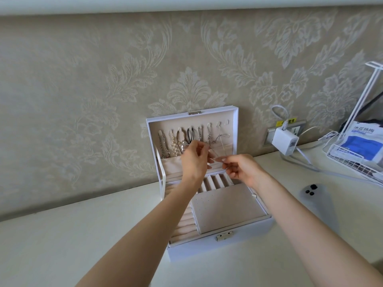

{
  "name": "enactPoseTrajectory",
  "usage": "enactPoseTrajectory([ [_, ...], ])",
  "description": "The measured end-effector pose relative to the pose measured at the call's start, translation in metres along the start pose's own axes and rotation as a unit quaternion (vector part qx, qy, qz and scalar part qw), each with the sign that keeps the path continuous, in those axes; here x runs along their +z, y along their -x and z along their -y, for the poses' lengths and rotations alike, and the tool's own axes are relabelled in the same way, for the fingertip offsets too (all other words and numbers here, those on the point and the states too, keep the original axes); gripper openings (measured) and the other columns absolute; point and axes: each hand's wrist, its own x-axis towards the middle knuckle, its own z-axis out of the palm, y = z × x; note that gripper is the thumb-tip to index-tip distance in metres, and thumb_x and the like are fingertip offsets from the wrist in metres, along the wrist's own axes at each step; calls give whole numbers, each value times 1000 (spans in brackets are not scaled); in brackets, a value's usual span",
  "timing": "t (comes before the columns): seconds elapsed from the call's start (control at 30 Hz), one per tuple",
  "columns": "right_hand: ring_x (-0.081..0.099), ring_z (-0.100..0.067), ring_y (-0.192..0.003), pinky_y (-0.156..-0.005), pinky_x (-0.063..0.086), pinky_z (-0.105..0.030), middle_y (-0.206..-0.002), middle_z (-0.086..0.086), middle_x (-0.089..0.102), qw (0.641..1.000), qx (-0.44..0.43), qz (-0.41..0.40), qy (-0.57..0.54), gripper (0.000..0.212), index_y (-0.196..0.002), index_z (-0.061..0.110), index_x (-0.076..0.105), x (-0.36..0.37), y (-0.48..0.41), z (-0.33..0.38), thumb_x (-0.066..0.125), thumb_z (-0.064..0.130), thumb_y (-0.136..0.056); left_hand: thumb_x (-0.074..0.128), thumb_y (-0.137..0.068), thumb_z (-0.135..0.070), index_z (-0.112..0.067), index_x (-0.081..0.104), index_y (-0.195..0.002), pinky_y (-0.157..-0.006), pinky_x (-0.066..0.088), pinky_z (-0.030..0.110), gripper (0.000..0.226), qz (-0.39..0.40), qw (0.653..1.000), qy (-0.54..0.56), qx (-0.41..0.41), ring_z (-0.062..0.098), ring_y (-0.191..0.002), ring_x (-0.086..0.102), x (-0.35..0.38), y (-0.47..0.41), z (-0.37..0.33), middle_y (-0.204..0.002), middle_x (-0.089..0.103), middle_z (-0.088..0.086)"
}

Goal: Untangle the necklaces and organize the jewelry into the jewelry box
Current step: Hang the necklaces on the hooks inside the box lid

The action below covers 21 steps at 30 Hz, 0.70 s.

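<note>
A white jewelry box [244,230] stands open on the table against the wall, its lid [235,129] upright. Several necklaces [165,146] hang from hooks inside the lid. A thin silver chain [221,141] hangs from a hook at the right of the row and runs down to my hands. My left hand [194,158] pinches this chain in front of the lid pocket. My right hand [240,168] pinches the chain's lower part, just right of the left hand, above the ring rolls [213,182]. The beige earring panel [226,210] holds nothing.
A white charger [285,140] is plugged into a wall socket right of the box, its cable trailing over the table. A white wire rack [352,160] with a blue-and-white packet stands at the far right. A grey phone [315,195] lies right of the box.
</note>
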Motion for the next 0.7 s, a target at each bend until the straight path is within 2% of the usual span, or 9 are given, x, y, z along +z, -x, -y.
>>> enactPoseTrajectory([
  [0.13,47,-11,-49,-39,38,-16,-65,-7,59,999,-9,3,33,20,-89,2,71,-1,0,2,51,-1,-87,55,-92,-12,-8,64,-86,-61,46,26,11,-22,993,-107,52,16,-62,55,-2,-2,4,-67,61,0],
  [0.27,48,-12,-48,-40,38,-16,-63,-6,58,999,-15,2,50,20,-89,1,70,-4,1,4,50,-3,-88,58,-92,-16,-6,70,-89,-62,40,25,16,-61,979,-177,80,16,-66,54,-7,-2,4,-77,66,3],
  [0.4,53,-15,-50,-42,41,-17,-67,-10,61,994,-44,-5,100,15,-95,-1,69,-10,4,6,57,-4,-87,60,-91,-13,-5,72,-88,-68,50,32,14,-72,967,-219,109,23,-74,63,-9,-3,4,-83,69,7],
  [0.57,58,-15,-53,-47,48,-18,-70,-10,66,984,-93,-51,142,14,-94,-1,69,-8,4,6,59,-5,-85,57,-86,2,-4,68,-83,-70,56,40,13,-5,988,-135,77,25,-69,66,-3,-4,-1,-71,68,7],
  [0.63,62,-15,-57,-51,52,-20,-70,-9,68,979,-124,-65,146,13,-91,0,68,-5,4,6,59,-7,-85,57,-86,4,-9,63,-85,-71,57,41,14,11,993,-102,55,25,-67,67,-2,-4,-5,-70,66,5],
  [0.7,62,-13,-53,-48,50,-19,-69,-9,67,975,-161,-83,131,14,-86,4,62,-2,5,8,62,-10,-82,58,-86,4,-12,55,-86,-70,57,42,16,12,995,-94,42,25,-66,66,-1,-5,-6,-73,65,6],
])
